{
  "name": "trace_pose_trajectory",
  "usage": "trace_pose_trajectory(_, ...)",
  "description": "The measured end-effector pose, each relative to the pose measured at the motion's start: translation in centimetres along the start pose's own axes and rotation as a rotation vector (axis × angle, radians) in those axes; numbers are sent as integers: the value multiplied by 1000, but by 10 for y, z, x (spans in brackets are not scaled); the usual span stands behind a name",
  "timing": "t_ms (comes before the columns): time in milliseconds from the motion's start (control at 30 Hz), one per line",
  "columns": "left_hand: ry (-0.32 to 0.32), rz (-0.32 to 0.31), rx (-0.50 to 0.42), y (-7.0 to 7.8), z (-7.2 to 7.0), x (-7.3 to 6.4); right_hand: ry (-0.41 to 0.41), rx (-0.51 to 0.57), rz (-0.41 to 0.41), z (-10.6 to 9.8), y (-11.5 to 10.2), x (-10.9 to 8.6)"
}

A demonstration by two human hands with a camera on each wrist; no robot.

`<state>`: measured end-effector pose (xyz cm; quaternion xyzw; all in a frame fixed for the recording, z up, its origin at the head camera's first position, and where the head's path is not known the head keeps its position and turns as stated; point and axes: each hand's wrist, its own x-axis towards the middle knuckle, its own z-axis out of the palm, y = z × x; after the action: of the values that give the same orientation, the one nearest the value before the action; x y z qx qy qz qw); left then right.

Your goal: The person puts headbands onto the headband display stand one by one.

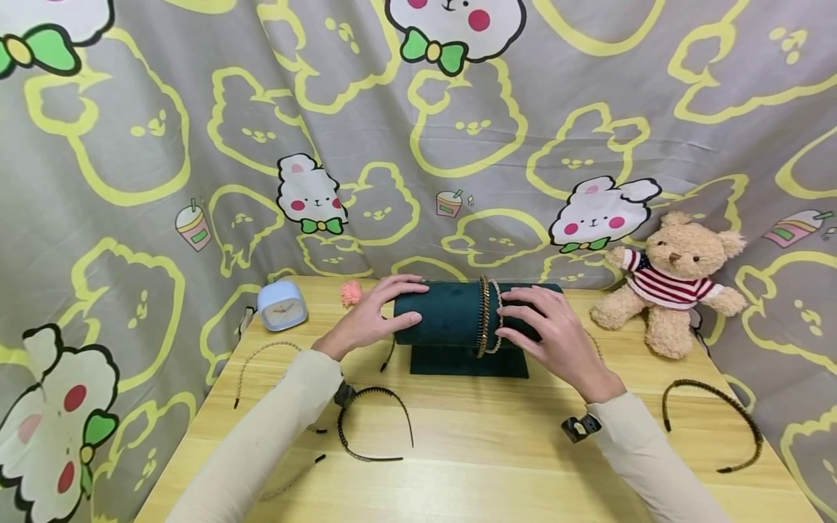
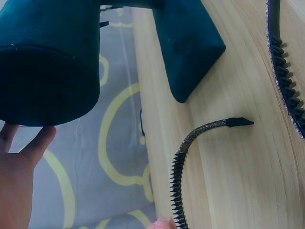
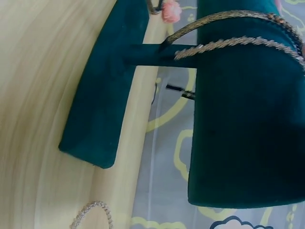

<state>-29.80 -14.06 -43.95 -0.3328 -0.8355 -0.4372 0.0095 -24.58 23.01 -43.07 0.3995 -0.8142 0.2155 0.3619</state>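
Observation:
A dark green velvet headband stand [image 1: 438,316], a padded roll on a flat base [image 1: 467,362], stands near the table's back. My left hand [image 1: 368,317] touches the roll's left end, fingers over the top and thumb at the front. In the left wrist view, the fingertips of that hand [image 2: 16,176] meet the rim of the round end. Around the roll, right of its middle, sit a gold-brown headband [image 1: 484,316] and a pale beaded headband [image 1: 495,343], side by side. My right hand [image 1: 552,330] touches the pale one's right edge with spread fingertips, largely hidden in the right wrist view.
On the table lie a black toothed headband [image 1: 341,428], a brown headband [image 1: 745,414] at right and a pale headband [image 1: 243,370] at left. A blue clock [image 1: 282,305], a pink item [image 1: 351,293] and a teddy bear [image 1: 676,283] stand at the back before a printed curtain [image 1: 366,138].

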Motion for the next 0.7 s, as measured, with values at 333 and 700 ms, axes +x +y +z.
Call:
trace_pose_trajectory(333, 3, 8, -11, -2, 1, 1, 93, 180, 225, -23, 13, -12)
trace_pose_trajectory(700, 2, 11, -6, -3, 0, 0, 104, 186, 514, -53, 38, -43)
